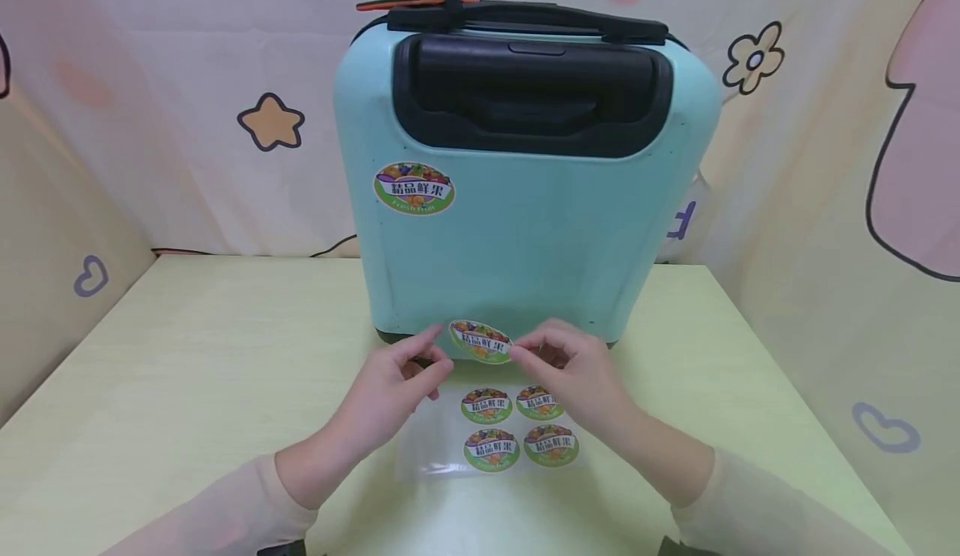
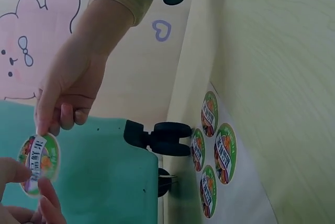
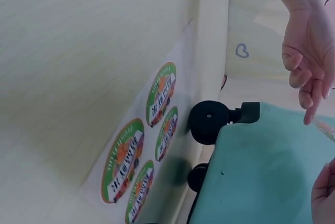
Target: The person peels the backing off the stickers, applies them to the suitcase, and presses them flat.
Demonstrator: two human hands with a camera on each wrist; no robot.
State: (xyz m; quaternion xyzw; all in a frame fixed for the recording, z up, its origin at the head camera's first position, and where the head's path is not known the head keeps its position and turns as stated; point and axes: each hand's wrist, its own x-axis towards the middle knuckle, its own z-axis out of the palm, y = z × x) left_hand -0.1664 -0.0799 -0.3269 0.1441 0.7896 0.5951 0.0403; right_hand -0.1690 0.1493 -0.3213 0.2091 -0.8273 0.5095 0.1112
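Note:
An oval fruit-label sticker (image 1: pixel 482 342) is up in the air in front of the suitcase, its printed face showing. My right hand (image 1: pixel 573 368) pinches its right end between thumb and forefinger. Off the sticker's left end is my left hand (image 1: pixel 393 381), its forefinger stretched toward the edge and its thumb apart; whether it touches cannot be told. Behind stands an upright mint-green suitcase (image 1: pixel 517 231) with one like sticker (image 1: pixel 414 188) stuck at its upper left. Below the hands lies a clear backing sheet (image 1: pixel 431 448) with several stickers, one partly hidden by the right hand.
A pale wooden table (image 1: pixel 225 373) carries the suitcase and the sheet. Black wheels (image 3: pixel 209 122) show at the suitcase's base. Printed cloth (image 1: pixel 187 122) hangs behind and at both sides, and a dark cord (image 1: pixel 333 246) runs along the table's back edge.

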